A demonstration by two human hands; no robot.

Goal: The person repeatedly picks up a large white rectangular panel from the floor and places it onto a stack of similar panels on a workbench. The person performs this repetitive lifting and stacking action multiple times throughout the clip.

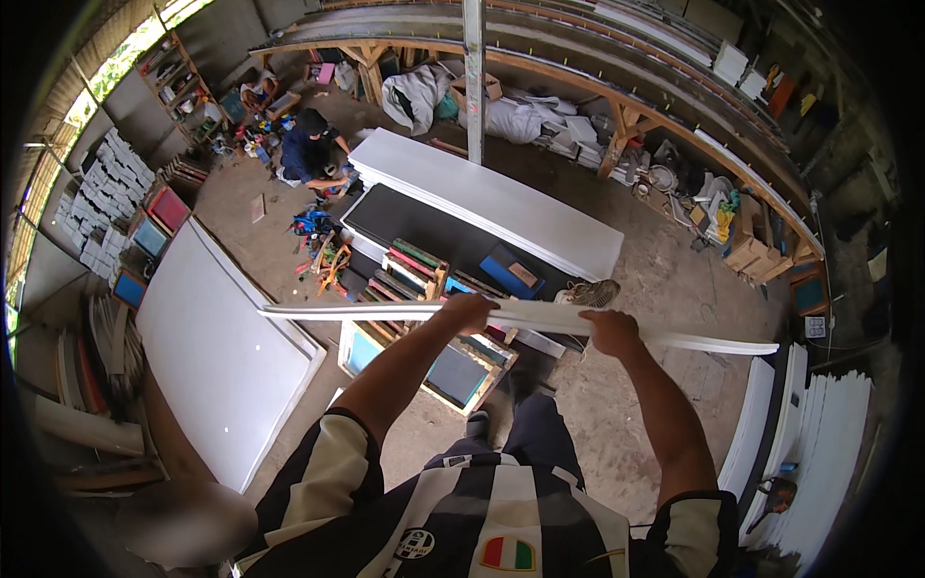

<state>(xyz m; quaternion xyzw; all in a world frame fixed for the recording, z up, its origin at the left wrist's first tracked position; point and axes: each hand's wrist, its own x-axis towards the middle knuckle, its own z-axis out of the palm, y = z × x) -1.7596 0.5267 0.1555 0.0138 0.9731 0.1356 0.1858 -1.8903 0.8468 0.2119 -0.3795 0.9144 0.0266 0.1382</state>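
A long, narrow white strip (540,314) stretches across in front of me, from above the left panels to the far right. My left hand (470,313) is closed around it left of its middle. Farther right, my right hand (613,332) grips the same strip, fingers curled over its edge. Under the strip, several wooden-edged frames (461,374) lie piled near my feet, some with blue or teal faces. Beyond them are a black-topped slab (414,220) and a stack of long white boards (482,197).
A worker in dark clothing (310,152) crouches behind the white boards; another person (258,91) sits farther back. Large white panels (217,356) lie at left. A grey post (474,87) stands ahead. A shoe (593,292) rests beside the boards. White sheets (819,453) stand at right.
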